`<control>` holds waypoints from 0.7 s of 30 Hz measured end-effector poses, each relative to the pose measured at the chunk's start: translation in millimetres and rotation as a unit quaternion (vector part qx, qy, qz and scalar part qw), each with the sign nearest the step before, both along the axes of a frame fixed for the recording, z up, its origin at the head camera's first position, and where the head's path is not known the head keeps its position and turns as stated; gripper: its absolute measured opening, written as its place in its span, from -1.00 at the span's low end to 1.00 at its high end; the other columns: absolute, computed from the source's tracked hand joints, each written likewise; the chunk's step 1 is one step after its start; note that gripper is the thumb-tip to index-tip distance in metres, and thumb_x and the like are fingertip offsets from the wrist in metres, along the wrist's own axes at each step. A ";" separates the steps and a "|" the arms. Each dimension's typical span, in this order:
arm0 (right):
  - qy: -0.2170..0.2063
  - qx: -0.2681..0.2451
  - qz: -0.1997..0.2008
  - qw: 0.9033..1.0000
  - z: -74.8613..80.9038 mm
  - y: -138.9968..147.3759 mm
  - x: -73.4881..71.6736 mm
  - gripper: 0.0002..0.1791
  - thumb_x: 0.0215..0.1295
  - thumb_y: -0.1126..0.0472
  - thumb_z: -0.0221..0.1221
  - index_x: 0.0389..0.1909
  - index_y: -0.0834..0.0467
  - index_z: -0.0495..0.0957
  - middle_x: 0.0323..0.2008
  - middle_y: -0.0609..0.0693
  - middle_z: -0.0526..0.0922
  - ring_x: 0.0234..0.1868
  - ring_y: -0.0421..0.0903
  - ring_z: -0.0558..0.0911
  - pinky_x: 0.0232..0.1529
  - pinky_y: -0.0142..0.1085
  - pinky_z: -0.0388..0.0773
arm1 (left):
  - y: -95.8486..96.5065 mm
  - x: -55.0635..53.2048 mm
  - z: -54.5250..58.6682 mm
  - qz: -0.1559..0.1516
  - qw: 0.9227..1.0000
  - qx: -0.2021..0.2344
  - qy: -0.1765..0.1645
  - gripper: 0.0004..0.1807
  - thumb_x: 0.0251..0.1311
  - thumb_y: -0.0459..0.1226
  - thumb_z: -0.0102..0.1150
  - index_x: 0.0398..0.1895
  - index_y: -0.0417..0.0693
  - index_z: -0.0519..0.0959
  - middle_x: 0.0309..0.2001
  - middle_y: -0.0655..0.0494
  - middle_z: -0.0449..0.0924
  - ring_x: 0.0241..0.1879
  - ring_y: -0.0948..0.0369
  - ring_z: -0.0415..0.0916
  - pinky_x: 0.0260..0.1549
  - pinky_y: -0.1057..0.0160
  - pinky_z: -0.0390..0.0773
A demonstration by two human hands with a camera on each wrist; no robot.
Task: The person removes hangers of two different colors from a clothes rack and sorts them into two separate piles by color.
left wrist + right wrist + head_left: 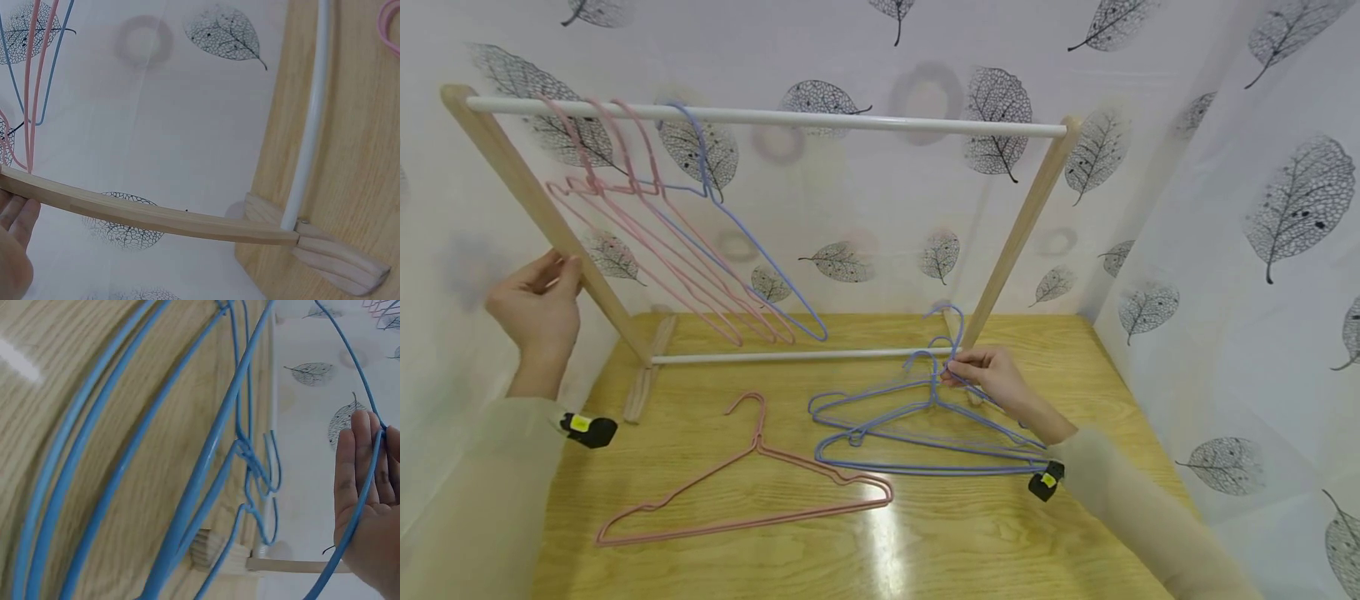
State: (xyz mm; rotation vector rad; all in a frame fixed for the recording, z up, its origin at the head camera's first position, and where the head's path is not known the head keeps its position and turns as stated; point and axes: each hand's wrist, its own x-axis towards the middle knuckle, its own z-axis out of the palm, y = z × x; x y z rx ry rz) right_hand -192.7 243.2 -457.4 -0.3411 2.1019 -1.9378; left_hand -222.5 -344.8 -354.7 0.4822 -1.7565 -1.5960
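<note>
My left hand [541, 307] grips the left wooden post [538, 200] of a small clothes rack, about midway up. In the left wrist view the fingers [22, 219] lie against that post. With thumb and fingers, my right hand [1000, 385] pinches a blue clothes hanger [958, 329] just below its hook. The right wrist view shows the wire of that hanger [359, 515] crossing the palm. Several more blue hangers [880, 471] lie overlapping on the table beside and under it. Three pink hangers [647, 154] and one blue hanger [752, 237] hang from the rack's white top rail [865, 122].
A pink hanger [677, 532], seemingly doubled with another, lies on the wooden table [715, 575] at front left. The rack's lower white bar [790, 357] runs between its wooden feet [638, 396]. A leaf-patterned curtain [850, 208] surrounds the table's back and sides.
</note>
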 end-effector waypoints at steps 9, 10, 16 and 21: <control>-0.013 0.000 0.024 1.000 -27.0 6.8 -0.8 -0.61 0.49 0.45 0.20 0.05 0.78 0.47 -0.33 -0.11 0.86 -0.24 -0.15 0.87 0.01 -0.16 0.87 | -0.1 -0.4 -1.5 0.004 1.000 -0.020 -0.005 -0.60 0.32 -0.30 0.39 0.19 -0.24 0.68 -0.43 0.68 0.66 -0.43 0.62 0.66 -0.30 0.72 0.67; -0.016 0.005 0.025 1.000 -29.1 7.8 -0.3 -0.62 0.49 0.44 0.20 0.05 0.77 0.48 -0.33 -0.10 0.87 -0.23 -0.14 0.87 0.02 -0.12 0.86 | 0.0 -0.5 -1.7 0.005 1.000 -0.021 -0.004 -0.60 0.32 -0.30 0.39 0.19 -0.24 0.68 -0.43 0.69 0.66 -0.43 0.63 0.66 -0.30 0.72 0.67; -0.024 0.030 0.025 0.999 -38.9 12.6 0.9 -0.60 0.50 0.39 0.22 0.07 0.74 0.51 -0.31 -0.04 0.87 -0.24 -0.13 0.87 0.02 -0.08 0.86 | -0.5 -1.0 -2.7 0.005 1.000 -0.023 -0.002 -0.61 0.32 -0.30 0.39 0.18 -0.24 0.68 -0.43 0.69 0.66 -0.43 0.63 0.67 -0.29 0.72 0.68; -0.032 0.038 0.014 0.999 -44.2 14.5 -1.2 -0.59 0.49 0.36 0.24 0.08 0.70 0.53 -0.28 0.04 0.88 -0.24 -0.15 0.87 -0.06 -0.23 0.88 | -1.2 -0.8 -2.8 0.005 1.000 -0.023 -0.004 -0.61 0.32 -0.29 0.39 0.18 -0.23 0.69 -0.42 0.69 0.66 -0.43 0.64 0.66 -0.30 0.73 0.67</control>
